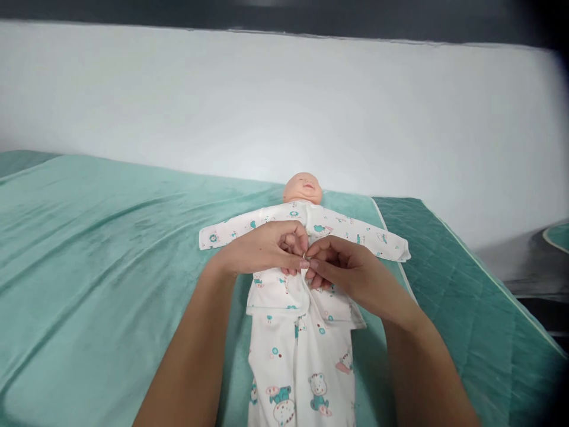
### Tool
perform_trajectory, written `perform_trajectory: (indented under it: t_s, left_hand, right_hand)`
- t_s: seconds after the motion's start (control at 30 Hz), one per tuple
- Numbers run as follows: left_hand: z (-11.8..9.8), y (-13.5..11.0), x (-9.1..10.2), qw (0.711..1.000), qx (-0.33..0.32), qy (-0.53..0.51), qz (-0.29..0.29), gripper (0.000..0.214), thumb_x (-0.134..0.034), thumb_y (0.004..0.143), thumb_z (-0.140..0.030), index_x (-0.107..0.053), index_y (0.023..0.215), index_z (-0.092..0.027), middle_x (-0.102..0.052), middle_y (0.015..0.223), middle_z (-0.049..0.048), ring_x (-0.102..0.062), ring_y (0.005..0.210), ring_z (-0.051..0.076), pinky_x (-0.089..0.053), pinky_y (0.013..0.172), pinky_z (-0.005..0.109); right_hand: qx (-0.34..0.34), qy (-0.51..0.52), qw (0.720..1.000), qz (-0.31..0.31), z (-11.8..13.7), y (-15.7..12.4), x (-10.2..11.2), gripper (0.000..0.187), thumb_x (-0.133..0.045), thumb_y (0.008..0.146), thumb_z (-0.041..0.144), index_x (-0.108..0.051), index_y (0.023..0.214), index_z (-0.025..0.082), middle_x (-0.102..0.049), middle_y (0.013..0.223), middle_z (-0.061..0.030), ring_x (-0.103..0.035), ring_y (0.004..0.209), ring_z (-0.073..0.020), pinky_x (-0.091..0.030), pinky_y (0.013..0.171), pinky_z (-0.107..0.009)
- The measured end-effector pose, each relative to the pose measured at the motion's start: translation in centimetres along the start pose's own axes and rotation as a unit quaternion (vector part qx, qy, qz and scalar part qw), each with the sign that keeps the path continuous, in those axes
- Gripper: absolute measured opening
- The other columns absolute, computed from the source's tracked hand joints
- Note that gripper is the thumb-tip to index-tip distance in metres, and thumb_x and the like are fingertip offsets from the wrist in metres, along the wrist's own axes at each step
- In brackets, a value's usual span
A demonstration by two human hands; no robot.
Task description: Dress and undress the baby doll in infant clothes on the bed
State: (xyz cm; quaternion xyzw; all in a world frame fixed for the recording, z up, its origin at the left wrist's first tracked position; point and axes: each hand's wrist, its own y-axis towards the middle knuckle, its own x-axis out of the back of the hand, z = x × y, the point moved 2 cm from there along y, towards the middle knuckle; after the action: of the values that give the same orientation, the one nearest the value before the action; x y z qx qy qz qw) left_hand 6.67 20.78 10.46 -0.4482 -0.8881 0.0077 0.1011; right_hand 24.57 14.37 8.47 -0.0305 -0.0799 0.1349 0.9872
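Note:
A baby doll (303, 187) lies on its back, dressed in a white printed jacket (278, 293) and matching trousers (306, 367). Both sleeves stretch out to the sides. My left hand (271, 246) pinches the jacket's front edge at the middle of the chest. From the other side, my right hand (340, 264) pinches the facing front edge, and the fingertips of both hands meet there. A small pale bit, perhaps a fastener, shows between them; its kind is too small to make out. Below my hands the jacket's front edges part slightly over the trousers.
A smooth light green blanket (111, 267) with long wrinkles covers the surface under the doll. To the right, a darker green quilted cover (466, 308) shows, with a pale edging. A white wall (267, 101) rises behind the doll's head.

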Motion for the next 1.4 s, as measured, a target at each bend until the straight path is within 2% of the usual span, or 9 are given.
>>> perform_trajectory:
  t_s: [0.23,0.43,0.7,0.87,1.07,1.4]
  left_hand:
    - [0.0,-0.1,0.0,1.0,-0.007,-0.009,0.006,0.017,-0.069,0.08,-0.027,-0.056,0.087,-0.02,-0.057,0.076,-0.0021,-0.059,0.069,0.011,-0.048,0.059,0.023]
    - [0.4,-0.1,0.4,0.999,-0.017,-0.023,0.025,0.014,-0.066,0.08,-0.017,-0.055,0.088,-0.02,-0.055,0.077,-0.0035,-0.058,0.069,0.009,-0.047,0.061,0.022]
    - [0.3,-0.2,0.4,1.0,-0.007,-0.001,0.025,0.017,-0.068,0.082,-0.027,-0.057,0.092,-0.021,-0.057,0.078,-0.0029,-0.057,0.065,0.01,-0.049,0.057,0.023]
    - [0.2,-0.4,0.6,0.998,0.037,0.038,0.017,0.023,-0.073,0.078,-0.033,-0.056,0.086,-0.021,-0.054,0.063,-0.0054,-0.049,0.051,0.008,-0.038,0.045,0.02]
    - [0.6,-0.8,0.9,0.994,0.079,0.058,0.044,0.023,-0.071,0.078,-0.034,-0.06,0.092,-0.02,-0.07,0.078,0.0003,-0.054,0.051,0.009,-0.036,0.044,0.022]
    - [0.6,-0.9,0.9,0.992,0.083,0.084,0.049,0.021,-0.065,0.084,-0.039,-0.068,0.088,-0.019,-0.07,0.074,0.0015,-0.057,0.05,0.009,-0.037,0.044,0.022]
  right_hand:
    - [-0.006,-0.026,1.0,0.008,0.1,-0.1,-0.1,0.02,-0.062,0.089,0.037,-0.062,0.104,0.023,-0.069,0.072,0.0002,-0.067,0.069,-0.0157,-0.051,0.064,-0.028]
    - [-0.003,-0.031,0.999,0.02,0.0,-0.3,0.0,0.018,-0.061,0.09,0.032,-0.06,0.106,0.025,-0.067,0.073,0.0019,-0.067,0.071,-0.0156,-0.051,0.066,-0.029]
    - [-0.004,-0.02,1.0,0.023,0.0,-0.1,-0.2,0.014,-0.061,0.091,0.031,-0.059,0.103,0.024,-0.064,0.072,0.0032,-0.064,0.068,-0.0134,-0.048,0.064,-0.027]
    - [-0.008,0.012,0.999,0.031,-0.2,0.0,-0.2,0.011,-0.061,0.091,0.028,-0.059,0.101,0.024,-0.062,0.073,0.0036,-0.062,0.067,-0.0123,-0.048,0.064,-0.026]
    - [-0.011,-0.007,1.0,0.017,-0.4,0.0,-0.1,0.011,-0.061,0.09,0.027,-0.06,0.1,0.023,-0.063,0.072,0.0026,-0.061,0.066,-0.0123,-0.048,0.064,-0.027]
    - [-0.006,-0.016,1.0,0.014,-0.5,0.1,-0.1,0.009,-0.061,0.092,0.028,-0.061,0.1,0.023,-0.061,0.072,0.0029,-0.061,0.066,-0.0122,-0.049,0.063,-0.027]
